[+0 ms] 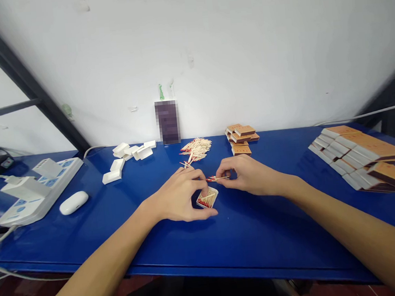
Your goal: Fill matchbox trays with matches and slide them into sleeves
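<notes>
My left hand (184, 195) is closed around a small white matchbox tray (215, 191) on the blue table, its thumb along the near side and a fingertip dipping inside. Matches (207, 199) with red heads lie in that tray. Just beyond its right side, my right hand (241, 174) pinches a few matches (212, 179), red heads pointing left toward my left fingers. Behind both hands a loose heap of matches (199, 148) rests on the table, with several stray ones at its near edge.
Empty white trays (112, 176) lie at the back left. Brown matchbox sleeves (241, 149) are piled behind my right hand, and a larger stack (370, 144) stands far right. A white earbud case (73, 203) and a power strip (64, 173) with cables occupy the left. A wall (211, 73) bounds the back.
</notes>
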Demonstrator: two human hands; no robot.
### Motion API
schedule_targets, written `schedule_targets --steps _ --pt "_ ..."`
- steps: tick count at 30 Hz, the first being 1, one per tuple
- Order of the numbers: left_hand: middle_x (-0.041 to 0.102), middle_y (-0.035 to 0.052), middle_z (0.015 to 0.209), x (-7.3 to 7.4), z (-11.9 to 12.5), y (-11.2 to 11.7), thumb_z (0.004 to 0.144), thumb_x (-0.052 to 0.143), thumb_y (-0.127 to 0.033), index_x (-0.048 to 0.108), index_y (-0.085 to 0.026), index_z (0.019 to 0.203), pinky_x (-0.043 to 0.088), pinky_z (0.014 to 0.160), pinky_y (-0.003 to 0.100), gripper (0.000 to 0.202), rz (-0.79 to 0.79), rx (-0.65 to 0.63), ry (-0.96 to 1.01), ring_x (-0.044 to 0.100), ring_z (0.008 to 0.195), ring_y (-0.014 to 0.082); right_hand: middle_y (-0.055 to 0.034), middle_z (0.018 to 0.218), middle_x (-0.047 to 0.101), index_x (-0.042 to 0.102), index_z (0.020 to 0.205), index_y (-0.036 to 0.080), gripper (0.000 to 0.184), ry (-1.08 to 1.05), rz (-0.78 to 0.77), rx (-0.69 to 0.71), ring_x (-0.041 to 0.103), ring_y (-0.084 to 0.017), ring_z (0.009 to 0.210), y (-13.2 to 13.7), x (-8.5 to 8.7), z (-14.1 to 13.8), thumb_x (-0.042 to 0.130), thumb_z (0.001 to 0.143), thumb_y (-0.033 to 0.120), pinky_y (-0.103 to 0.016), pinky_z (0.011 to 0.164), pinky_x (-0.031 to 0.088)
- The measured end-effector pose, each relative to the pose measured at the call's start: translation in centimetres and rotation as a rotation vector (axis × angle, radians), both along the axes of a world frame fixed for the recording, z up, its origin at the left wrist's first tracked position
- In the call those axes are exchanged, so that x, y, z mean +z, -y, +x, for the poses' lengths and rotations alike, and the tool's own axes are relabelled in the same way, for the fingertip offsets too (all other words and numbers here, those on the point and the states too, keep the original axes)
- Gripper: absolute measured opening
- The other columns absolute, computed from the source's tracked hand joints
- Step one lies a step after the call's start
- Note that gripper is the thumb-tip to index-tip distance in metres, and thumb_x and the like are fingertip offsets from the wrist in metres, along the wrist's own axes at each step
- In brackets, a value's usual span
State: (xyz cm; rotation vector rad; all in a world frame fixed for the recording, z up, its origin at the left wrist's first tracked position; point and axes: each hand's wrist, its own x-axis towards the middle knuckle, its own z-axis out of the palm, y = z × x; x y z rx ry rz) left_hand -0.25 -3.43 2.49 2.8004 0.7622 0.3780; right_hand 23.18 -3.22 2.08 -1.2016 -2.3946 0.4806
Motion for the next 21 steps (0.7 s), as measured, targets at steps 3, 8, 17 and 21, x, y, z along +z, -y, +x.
schedule_targets --steps 3,8,17,21 --pt "0.061 0.0044 0.103 -0.1 0.1 0.1 0.075 0.070 -0.059 0.062 -0.018 0.081 0.038 0.084 0.037 0.042 0.038 0.021 -0.031 0.056 0.089 0.0204 -0.0037 0.079 0.070 0.071 0.085 0.018 0.020 -0.016 -0.061 0.016 0.060 -0.016 0.070 0.1 0.3 0.3 0.059 0.086 0.034 -0.029 0.065 0.044" --pt "0.063 0.0036 0.099 -0.1 0.2 -0.1 0.080 0.069 -0.045 0.063 -0.019 0.087 0.040 0.085 0.036 0.028 -0.002 0.048 -0.039 0.057 0.090 0.0205 -0.0029 0.081 0.070 0.071 0.084 0.018 0.018 0.014 -0.133 0.077 0.059 -0.014 0.070 0.6 0.9 0.4 0.060 0.085 0.032 -0.027 0.064 0.044" --pt "0.066 0.0029 0.098 -0.5 0.2 -0.5 0.081 0.070 -0.035 0.064 -0.019 0.094 0.043 0.090 0.035 0.021 -0.127 0.014 0.049 0.058 0.093 0.0193 0.0010 0.076 0.066 0.069 0.076 0.020 0.013 0.171 -0.103 0.167 0.056 -0.012 0.066 2.4 2.1 -0.9 0.059 0.084 0.021 -0.025 0.065 0.038" --pt "0.064 0.0034 0.095 -0.5 0.3 -0.4 0.080 0.069 -0.041 0.064 -0.019 0.092 0.043 0.087 0.036 0.026 -0.093 0.062 0.010 0.057 0.092 0.0206 0.0010 0.074 0.064 0.069 0.077 0.021 0.014 0.181 -0.055 0.130 0.054 -0.012 0.065 2.3 1.7 -1.1 0.058 0.085 0.023 -0.026 0.063 0.036"
